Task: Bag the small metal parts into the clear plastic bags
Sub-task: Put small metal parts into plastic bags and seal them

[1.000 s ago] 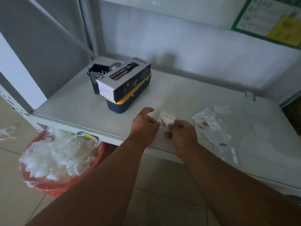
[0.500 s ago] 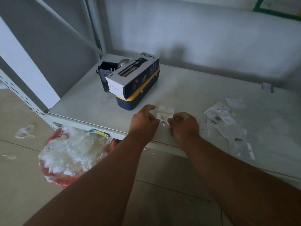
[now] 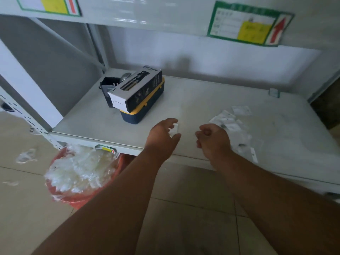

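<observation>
My left hand (image 3: 162,135) pinches a small clear plastic bag (image 3: 175,128) between thumb and fingers, just above the white shelf (image 3: 193,100) near its front edge. My right hand (image 3: 211,139) hovers a hand's width to the right, fingers curled into a loose fist, with nothing visible in it. Just behind and right of it lies a pile of clear bags (image 3: 233,127), some holding small dark metal parts (image 3: 241,144). Whatever the held bag contains is hidden by my fingers.
A blue and yellow case (image 3: 145,112) with a black and white carton (image 3: 136,91) on top stands at the shelf's left, beside a black holder (image 3: 108,84). Below the shelf edge sits a red bin (image 3: 81,181) full of clear plastic. An upper shelf carries labels (image 3: 246,24).
My right hand has let go of the small bag and drawn away to the right. The left hand keeps the bag. The camera has tilted up.
</observation>
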